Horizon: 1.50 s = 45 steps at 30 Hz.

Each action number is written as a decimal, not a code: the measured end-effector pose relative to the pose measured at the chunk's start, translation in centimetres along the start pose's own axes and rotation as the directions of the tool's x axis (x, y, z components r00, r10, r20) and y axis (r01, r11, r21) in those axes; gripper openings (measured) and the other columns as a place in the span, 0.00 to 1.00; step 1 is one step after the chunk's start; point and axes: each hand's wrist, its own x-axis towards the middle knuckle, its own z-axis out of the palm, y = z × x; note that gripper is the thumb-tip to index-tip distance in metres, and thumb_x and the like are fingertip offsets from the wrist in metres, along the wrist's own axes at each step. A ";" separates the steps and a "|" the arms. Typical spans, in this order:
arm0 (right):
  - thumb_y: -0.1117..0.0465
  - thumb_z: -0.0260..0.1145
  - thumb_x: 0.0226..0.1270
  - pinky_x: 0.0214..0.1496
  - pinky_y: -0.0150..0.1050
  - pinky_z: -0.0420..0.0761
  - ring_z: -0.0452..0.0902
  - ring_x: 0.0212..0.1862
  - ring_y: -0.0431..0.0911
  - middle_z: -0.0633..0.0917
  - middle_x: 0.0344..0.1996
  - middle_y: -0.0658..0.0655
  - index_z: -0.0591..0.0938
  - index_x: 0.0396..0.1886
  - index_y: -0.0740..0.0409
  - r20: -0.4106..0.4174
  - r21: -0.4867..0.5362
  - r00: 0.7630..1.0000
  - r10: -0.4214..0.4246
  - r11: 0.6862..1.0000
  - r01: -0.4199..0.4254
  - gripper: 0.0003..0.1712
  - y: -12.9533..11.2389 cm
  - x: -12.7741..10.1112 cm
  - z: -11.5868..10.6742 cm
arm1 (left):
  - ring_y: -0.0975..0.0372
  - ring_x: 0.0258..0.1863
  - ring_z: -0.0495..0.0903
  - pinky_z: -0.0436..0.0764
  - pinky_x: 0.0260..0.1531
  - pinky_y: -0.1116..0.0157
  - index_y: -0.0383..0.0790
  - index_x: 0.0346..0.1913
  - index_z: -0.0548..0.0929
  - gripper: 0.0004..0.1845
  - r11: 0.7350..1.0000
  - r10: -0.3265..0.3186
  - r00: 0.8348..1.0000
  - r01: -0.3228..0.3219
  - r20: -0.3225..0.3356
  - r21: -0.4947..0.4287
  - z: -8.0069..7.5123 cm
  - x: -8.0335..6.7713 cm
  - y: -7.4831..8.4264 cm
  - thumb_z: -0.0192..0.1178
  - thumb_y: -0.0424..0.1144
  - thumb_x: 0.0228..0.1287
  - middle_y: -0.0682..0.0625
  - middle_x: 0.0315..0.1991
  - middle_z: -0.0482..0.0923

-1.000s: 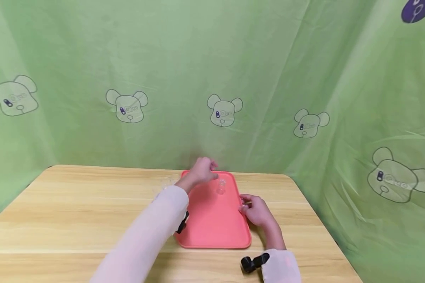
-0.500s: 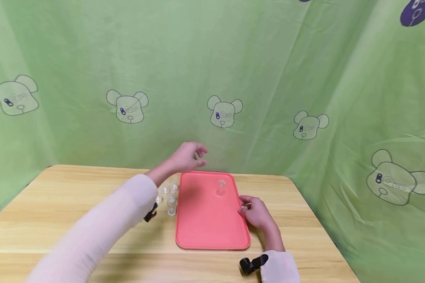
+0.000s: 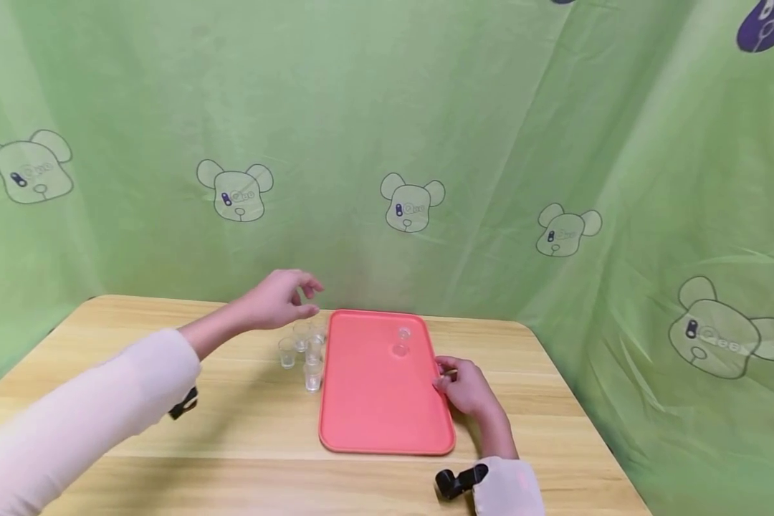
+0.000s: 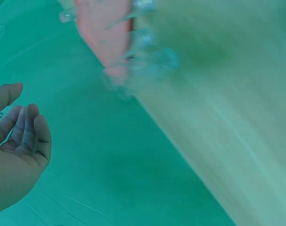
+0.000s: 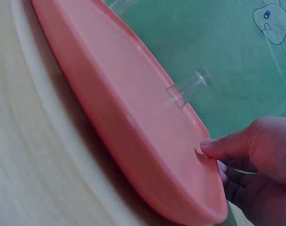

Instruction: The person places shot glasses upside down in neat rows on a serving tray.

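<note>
The left hand (image 3: 277, 301) hangs in the air, fingers loose, holding nothing. The small clear glasses (image 3: 303, 351) stand just below it, near the table's back edge, beside the pink tray's (image 3: 380, 416) left rim. The right hand (image 3: 467, 387) pinches the tray's right rim.

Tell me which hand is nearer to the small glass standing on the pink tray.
Right. The right hand grips the tray at its right edge, just below the glass. The left hand hovers off the tray's left side, above other glasses.
</note>
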 end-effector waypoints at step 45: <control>0.73 0.65 0.66 0.40 0.39 0.81 0.78 0.38 0.48 0.84 0.43 0.60 0.78 0.65 0.69 0.001 0.014 1.000 0.018 1.000 -0.018 0.26 0.5 0.3 0.1 | 0.56 0.42 0.82 0.82 0.50 0.53 0.32 0.49 0.83 0.20 0.982 -0.170 0.968 0.181 0.185 -0.044 6.1 -4.8 -8.6 0.76 0.37 0.56 0.49 0.40 0.83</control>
